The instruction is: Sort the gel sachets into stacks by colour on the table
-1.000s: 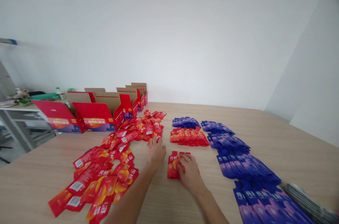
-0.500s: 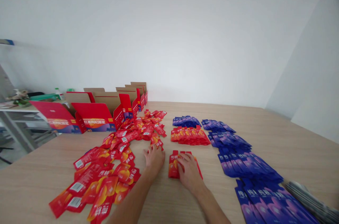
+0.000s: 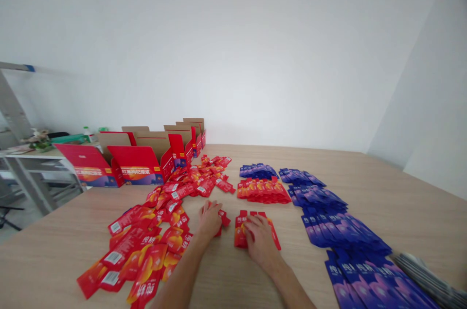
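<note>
My left hand (image 3: 210, 219) is closed on a red sachet (image 3: 225, 219), whose spouted end and lower corner show past my fingers just above the table. Right of it, my right hand (image 3: 260, 236) grips a small row of overlapping red sachets (image 3: 241, 235) from above, fingers curved over them and thumb at the left. Behind that hand lies a neat overlapping bundle of red sachets (image 3: 262, 191). A loose heap of red sachets (image 3: 146, 238) spreads to the left of my left hand, some with barcodes up.
Overlapping bundles of purple-blue sachets (image 3: 343, 228) run down the right side. Open red cartons (image 3: 136, 163) line the back left. Striped grey cloth (image 3: 426, 275) lies at the lower right. A second table (image 3: 34, 153) stands beyond the left edge, and a white wall (image 3: 273, 56) behind.
My left hand has taken a red sachet from the heap's near right edge and turned it sideways, slightly nearer me. My right hand stays on its row. The view has shifted slightly.
</note>
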Action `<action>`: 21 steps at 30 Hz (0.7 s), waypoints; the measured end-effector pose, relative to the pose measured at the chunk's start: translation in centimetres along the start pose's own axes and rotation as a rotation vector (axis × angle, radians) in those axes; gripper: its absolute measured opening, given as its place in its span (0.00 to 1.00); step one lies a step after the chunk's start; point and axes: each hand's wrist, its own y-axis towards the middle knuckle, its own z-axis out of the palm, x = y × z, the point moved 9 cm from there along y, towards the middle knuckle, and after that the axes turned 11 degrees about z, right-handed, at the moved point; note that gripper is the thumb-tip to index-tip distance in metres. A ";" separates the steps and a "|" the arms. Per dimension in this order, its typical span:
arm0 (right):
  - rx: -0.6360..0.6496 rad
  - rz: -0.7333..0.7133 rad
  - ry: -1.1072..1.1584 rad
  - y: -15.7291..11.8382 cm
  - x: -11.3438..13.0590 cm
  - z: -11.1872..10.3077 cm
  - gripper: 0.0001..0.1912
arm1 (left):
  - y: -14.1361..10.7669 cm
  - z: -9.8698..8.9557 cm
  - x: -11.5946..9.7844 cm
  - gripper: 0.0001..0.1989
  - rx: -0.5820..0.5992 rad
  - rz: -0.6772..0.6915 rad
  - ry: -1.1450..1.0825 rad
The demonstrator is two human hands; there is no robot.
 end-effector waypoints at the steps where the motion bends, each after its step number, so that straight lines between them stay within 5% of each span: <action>1: -0.007 -0.002 0.008 0.0 -0.1 0.0 0.19 | 0.2 0.5 0.1 0.28 0.023 0.014 -0.006; 5: -0.024 -0.018 0.032 -0.1 -0.2 0.1 0.19 | 0.3 0.9 0.1 0.25 0.042 0.059 0.005; 16: -0.028 -0.029 0.053 -0.2 -0.2 -0.2 0.18 | 0.9 -2.1 1.8 0.17 0.035 -0.030 0.065; 21: 0.005 -0.012 0.041 0.0 -0.4 -0.1 0.18 | 0.7 -3.5 2.7 0.16 -0.031 -0.106 -0.194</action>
